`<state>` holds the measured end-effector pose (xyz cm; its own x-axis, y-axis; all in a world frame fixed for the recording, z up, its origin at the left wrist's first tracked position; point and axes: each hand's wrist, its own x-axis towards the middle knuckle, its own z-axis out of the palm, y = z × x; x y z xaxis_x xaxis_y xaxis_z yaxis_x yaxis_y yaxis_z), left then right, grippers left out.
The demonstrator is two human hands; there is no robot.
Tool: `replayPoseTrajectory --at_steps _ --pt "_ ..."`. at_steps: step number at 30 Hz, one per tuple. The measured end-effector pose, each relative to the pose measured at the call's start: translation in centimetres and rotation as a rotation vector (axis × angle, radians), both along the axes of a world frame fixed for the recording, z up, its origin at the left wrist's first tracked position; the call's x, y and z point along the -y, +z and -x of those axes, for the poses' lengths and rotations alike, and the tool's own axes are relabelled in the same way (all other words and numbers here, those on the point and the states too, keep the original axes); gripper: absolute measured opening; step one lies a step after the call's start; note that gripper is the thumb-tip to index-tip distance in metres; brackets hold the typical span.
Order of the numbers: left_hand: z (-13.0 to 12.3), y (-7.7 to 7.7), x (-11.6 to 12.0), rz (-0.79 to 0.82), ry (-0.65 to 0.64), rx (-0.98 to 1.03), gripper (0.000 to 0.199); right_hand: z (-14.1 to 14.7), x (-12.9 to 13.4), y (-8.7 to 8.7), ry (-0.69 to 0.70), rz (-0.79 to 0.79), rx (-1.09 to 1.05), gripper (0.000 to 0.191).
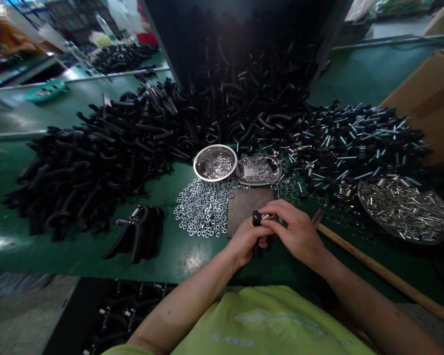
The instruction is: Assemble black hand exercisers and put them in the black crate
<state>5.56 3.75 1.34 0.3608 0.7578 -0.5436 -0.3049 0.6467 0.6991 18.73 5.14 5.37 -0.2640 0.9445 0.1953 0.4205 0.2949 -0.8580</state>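
My left hand is closed around a black plastic clamp part, held upright over the near right of a flat metal plate. My right hand pinches a small metal spring against the side of that part; the fingertips partly hide where the two meet. A single ring lies on the plate's upper left corner. Left of the plate spreads a heap of hex nuts. Farther left, several black clamps with metal fittings stand side by side.
Behind the plate are a steel bowl and an oval tray of small metal pieces. Black parts pile up at left, bolts with black heads at right. A wooden-handled hammer and a dish of pins lie right; a carton stands beyond.
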Motion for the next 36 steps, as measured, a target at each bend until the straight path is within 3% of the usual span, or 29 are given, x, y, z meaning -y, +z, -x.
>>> replayPoseTrajectory --at_steps 3,5,8,13,16,19,23,25,28,36 --pt "0.9 0.7 0.2 -0.112 -0.072 -0.237 0.031 0.2 -1.0 -1.0 0.007 0.073 -0.003 0.013" --pt "2.0 1.2 0.4 -0.123 -0.108 -0.34 0.035 0.6 -2.3 -2.1 0.068 0.213 -0.083 0.014" --pt "4.2 1.5 1.0 -0.097 -0.162 -0.302 0.039 2.1 -4.8 -3.7 0.228 0.376 -0.171 0.016" --pt "7.0 1.1 2.1 -0.118 -0.119 -0.215 0.042 6.0 -8.8 -6.4 0.273 0.046 0.211 0.007" --pt "7.6 0.6 2.3 -0.189 -0.024 -0.25 0.045 7.3 -9.7 -6.9 0.242 0.011 0.253 0.008" --pt "7.5 0.0 1.8 -0.126 0.105 -0.24 0.045 6.6 -9.1 -6.0 0.215 0.008 0.234 0.005" --pt "6.5 -0.4 0.6 0.042 0.23 -0.082 0.049 4.5 -6.1 -3.7 0.163 0.14 0.034 0.011" --pt "5.6 -0.3 0.0 0.08 0.218 -0.003 0.053 3.8 -4.3 -2.8 0.119 0.155 0.025 0.009" --pt "4.0 -0.2 -0.4 0.084 0.152 0.036 0.057 3.5 -2.3 -2.4 0.066 0.108 0.185 0.006" --pt "2.4 -0.6 0.1 -0.014 0.039 -0.051 0.054 2.5 -0.9 -2.8 0.02 -0.053 0.364 0.015"
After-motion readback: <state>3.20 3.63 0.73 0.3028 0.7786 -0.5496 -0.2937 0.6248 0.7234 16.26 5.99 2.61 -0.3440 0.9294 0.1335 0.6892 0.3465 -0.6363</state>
